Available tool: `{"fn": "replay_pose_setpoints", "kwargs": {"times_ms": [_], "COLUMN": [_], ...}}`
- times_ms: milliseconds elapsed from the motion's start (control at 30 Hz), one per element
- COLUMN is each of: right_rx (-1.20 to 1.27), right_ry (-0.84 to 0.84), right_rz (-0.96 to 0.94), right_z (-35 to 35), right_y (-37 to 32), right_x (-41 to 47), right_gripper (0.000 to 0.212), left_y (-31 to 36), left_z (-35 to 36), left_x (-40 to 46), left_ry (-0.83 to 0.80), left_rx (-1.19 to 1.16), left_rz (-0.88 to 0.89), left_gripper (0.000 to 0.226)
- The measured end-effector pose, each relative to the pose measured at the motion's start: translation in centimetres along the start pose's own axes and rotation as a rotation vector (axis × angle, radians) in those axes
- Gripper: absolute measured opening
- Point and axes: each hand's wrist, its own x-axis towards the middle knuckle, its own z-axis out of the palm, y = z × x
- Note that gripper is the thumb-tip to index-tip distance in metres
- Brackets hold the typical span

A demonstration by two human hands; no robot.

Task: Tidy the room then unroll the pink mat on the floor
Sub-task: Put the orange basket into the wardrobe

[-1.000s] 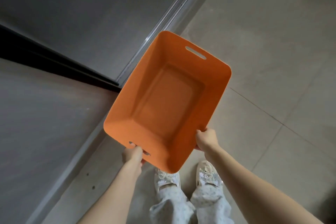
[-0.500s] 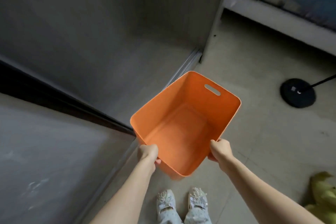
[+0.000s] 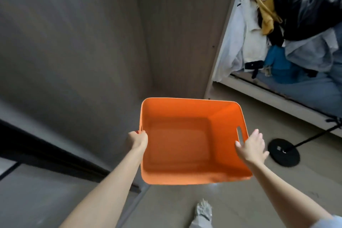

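Between the two outstretched arms, at the centre of the head view, hangs an empty orange plastic storage bin (image 3: 192,140) with rounded corners and a slot handle cut into each short wall. It is held clear of the pale tiled floor (image 3: 231,200), mouth tipped toward the camera, so its bare bottom shows. The left hand (image 3: 137,140) is clenched over the rim at 9 o'clock, right by the slot on that side. The right hand (image 3: 251,147) lies flat and spread against the outside of the wall at 3 o'clock, just below the other slot, fingers splayed and not hooked through it; it props the bin but does not clasp it.

Judging by its thin walls and emptiness, the bin should be light, and the lower edge looks slightly bowed, so the plastic probably flexes a little. A smooth wall under an open palm could slip; threading fingers through the right slot would give a surer hold.

At 1 to 2 o'clock a heap of mixed clothes (image 3: 288,29) in black, mustard, white and blue spills over a bed. A black round stand base (image 3: 283,152) sits on the floor at 3 o'clock, near the right hand. No pink mat is in view, so this looks like the tidying stage.
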Motion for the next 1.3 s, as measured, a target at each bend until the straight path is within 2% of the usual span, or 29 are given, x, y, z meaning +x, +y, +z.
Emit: {"fn": "replay_pose_setpoints", "kwargs": {"times_ms": [67,100,167,200,267,333,467,567,633,800,867,967,1133,1200,1300], "right_rx": [0.139,0.217,0.303,0.319,0.371,0.452,0.455,0.444,0.456,0.524,0.565,0.632,0.639,0.649,0.718], "right_ry": [-0.113,-0.211,-0.356,-0.400,-0.492,-0.584,-0.621,-0.663,-0.677,-0.731,-0.785,-0.822,-0.794,-0.770,-0.759], "right_rz": [0.147,0.209,0.240,0.239,0.240,0.245,0.224,0.235,0.267,0.294,0.277,0.243,0.255,0.298,0.348], "right_z": [0.1,0.2,1.0,1.4,1.5,1.8,3.9,6.6,9.4,17.4,21.4,25.5,33.2,35.1,37.7], "right_y": [1.0,1.4,2.2,2.2,1.2,-0.3,-4.8,-8.9,-11.2,-16.1,-17.7,-18.9,-18.8,-18.3,-18.2], "right_x": [2.4,3.6,5.9,7.1,8.3,9.5,12.2,12.8,13.8,18.4,21.0,23.5,28.9,30.8,32.6], "right_gripper": [0.071,0.059,0.035,0.030,0.028,0.037,0.042,0.038,0.039,0.040,0.044,0.049,0.045,0.040,0.036], "left_y": [2.2,3.2,5.1,6.1,7.9,9.4,11.2,10.2,8.7,5.1,3.8,2.7,-0.8,-1.8,-2.0], "left_z": [0.8,1.5,2.9,3.8,5.1,6.0,8.1,10.3,11.8,15.9,18.5,21.9,27.6,29.3,31.5], "left_x": [0.2,0.6,1.4,2.0,3.1,4.3,6.9,8.2,9.9,16.1,19.1,23.0,30.5,32.1,34.2], "left_ry": [0.036,0.041,0.040,0.041,0.053,0.087,0.215,0.117,-0.018,-0.396,-0.452,-0.447,-0.407,-0.391,-0.372], "left_rx": [-0.016,0.000,0.087,0.126,0.159,0.196,0.328,0.445,0.491,0.363,0.390,0.322,-0.056,-0.192,-0.240], "left_rz": [0.020,0.024,0.018,0.015,0.045,0.125,0.284,0.347,0.296,0.035,-0.023,-0.097,-0.273,-0.267,-0.175], "left_gripper": [0.034,0.035,0.035,0.035,0.033,0.029,0.036,0.045,0.051,0.065,0.068,0.073,0.080,0.073,0.070]}}
